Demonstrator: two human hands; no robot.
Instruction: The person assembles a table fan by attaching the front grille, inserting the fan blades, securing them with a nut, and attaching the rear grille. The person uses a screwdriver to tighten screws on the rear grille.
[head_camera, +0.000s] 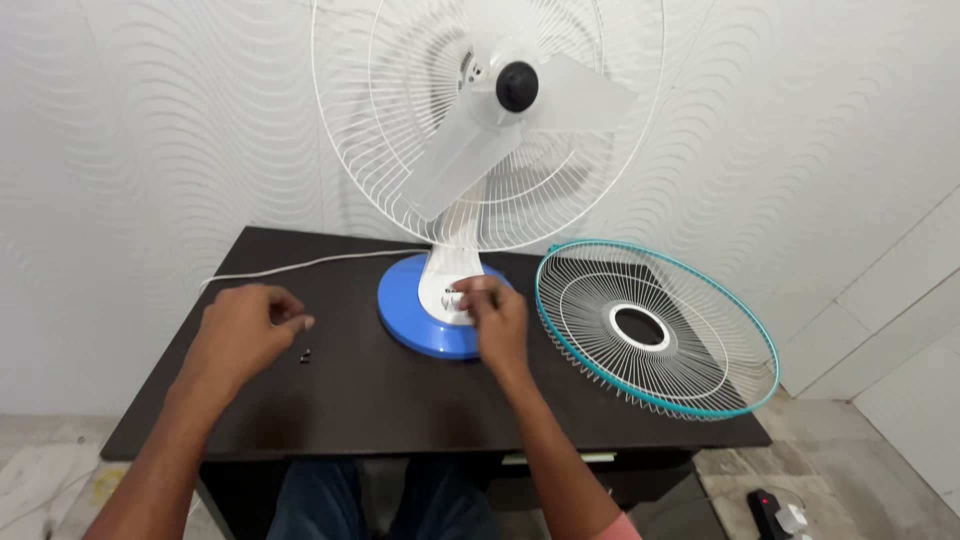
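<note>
- I am looking down at a table fan (480, 150) that is standing upright at the back middle of a dark brown table (400, 400). Its front guard is off, so the translucent white blades (470, 150) and the black hub cap (517, 86) are showing bare in front of the white wire rear guard (350, 120).
- The fan is sitting on a round blue base (405, 310) with a white control panel (445, 295) on the neck.
- The right hand (497, 322) is resting at the base, fingers curled together and touching the control panel. I cannot tell whether it is pinching a small part or a knob, since the fingers are covering it.
- The left hand (245, 330) is lying on the table well left of the base, loosely curled, thumb and forefinger meeting. Whether anything is held in the pinch I cannot tell.
- Two tiny dark screws (304, 354) are lying on the table just beside the left hand's fingertips.
- The detached front guard (655, 330), white wire with a teal rim and a white centre ring, is lying tilted at the right end of the table, its rim overhanging the edge; it is near the right hand but apart from it.
- A white power cord (300, 265) is trailing from the base across the back left of the table.
- Behind is a white wall (150, 150) with a wavy relief pattern. On the floor at the lower right, a black power strip (770, 510) is showing a small red light.
- Nothing is lying between either hand and the base.
</note>
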